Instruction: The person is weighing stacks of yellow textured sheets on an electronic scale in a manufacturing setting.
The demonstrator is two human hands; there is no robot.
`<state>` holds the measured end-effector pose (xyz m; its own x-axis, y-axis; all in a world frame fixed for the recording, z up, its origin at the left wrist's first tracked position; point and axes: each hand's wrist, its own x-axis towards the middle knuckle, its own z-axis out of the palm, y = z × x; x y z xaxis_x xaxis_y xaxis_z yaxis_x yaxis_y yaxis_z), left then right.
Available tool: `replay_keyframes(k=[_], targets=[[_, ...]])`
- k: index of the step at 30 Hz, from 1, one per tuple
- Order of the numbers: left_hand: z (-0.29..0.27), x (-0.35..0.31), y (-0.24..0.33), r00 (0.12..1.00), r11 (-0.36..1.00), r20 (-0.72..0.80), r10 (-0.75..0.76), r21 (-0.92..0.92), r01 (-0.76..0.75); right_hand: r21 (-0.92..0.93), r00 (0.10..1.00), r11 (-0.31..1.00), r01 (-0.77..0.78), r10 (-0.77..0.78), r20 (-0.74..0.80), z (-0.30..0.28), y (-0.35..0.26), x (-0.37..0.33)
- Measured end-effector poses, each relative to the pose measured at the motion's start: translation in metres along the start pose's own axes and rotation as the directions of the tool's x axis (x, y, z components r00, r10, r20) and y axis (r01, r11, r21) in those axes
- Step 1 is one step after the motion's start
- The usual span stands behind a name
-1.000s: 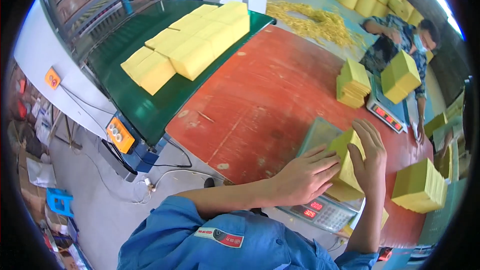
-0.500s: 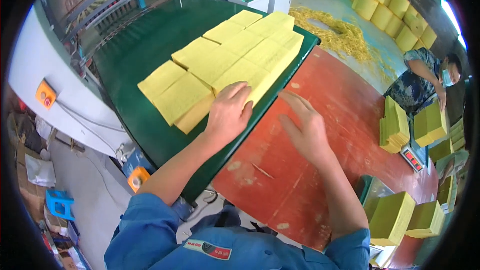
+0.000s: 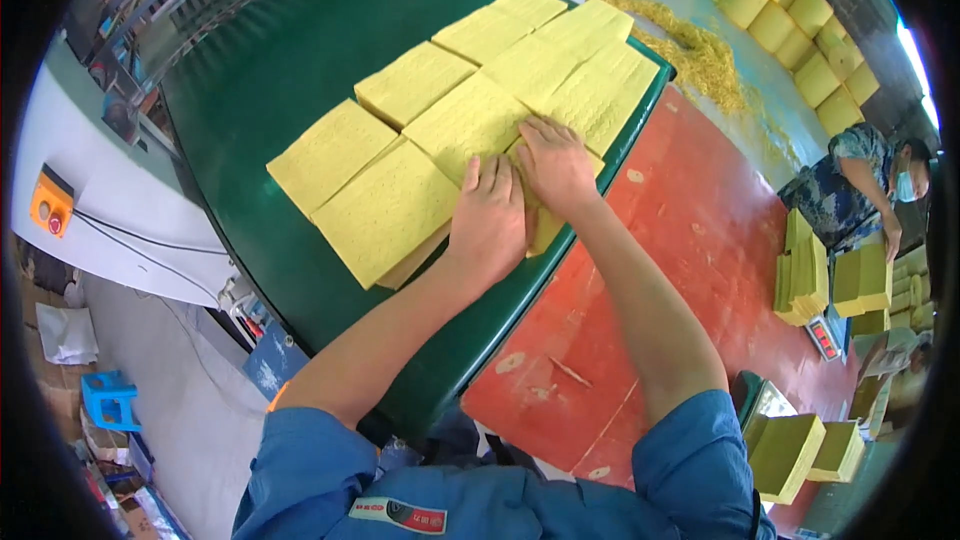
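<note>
Stacks of yellow paper [image 3: 385, 210] lie side by side in rows on the green belt table [image 3: 240, 70]. At the near right corner of this block both my hands touch one stack [image 3: 546, 232], largely covered by them. My left hand [image 3: 488, 220] lies along its left side, with fingers stretched toward the block. Over the top rests my right hand [image 3: 562, 168], its fingers extended and close together. The hands almost meet. Their palms and the undersides of the fingers are hidden, and neither is visibly wrapped round the stack.
A red tabletop [image 3: 660, 270] adjoins the belt on the right. A masked co-worker [image 3: 855, 185] stands beyond it by yellow stacks [image 3: 800, 270] and a scale [image 3: 824, 338]. A white machine housing [image 3: 110, 200] borders the left. Yellow scraps [image 3: 700, 55] litter the floor behind.
My right hand has moved from above the red tabletop's edge onto the corner stack. My left hand has shifted right, beside it. The view has come closer to the block.
</note>
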<state>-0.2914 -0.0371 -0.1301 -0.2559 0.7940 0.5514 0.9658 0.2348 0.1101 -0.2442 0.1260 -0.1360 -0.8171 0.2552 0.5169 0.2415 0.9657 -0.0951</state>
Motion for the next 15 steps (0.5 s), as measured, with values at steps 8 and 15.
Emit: replay_keyframes(k=[8, 15], targets=[[-0.001, 0.011, -0.003, 0.997, 0.99, 0.002, 0.081, -0.117, -0.08, 0.069, 0.999, 0.997, -0.037, 0.035, 0.039, -0.009, 0.012, 0.001], [-0.018, 0.03, -0.018, 0.977, 0.998, 0.213, 0.031, -0.061, -0.018, 0.508, 0.802, 0.81, -0.293, 0.497, -0.331, -0.04, 0.005, -0.035]])
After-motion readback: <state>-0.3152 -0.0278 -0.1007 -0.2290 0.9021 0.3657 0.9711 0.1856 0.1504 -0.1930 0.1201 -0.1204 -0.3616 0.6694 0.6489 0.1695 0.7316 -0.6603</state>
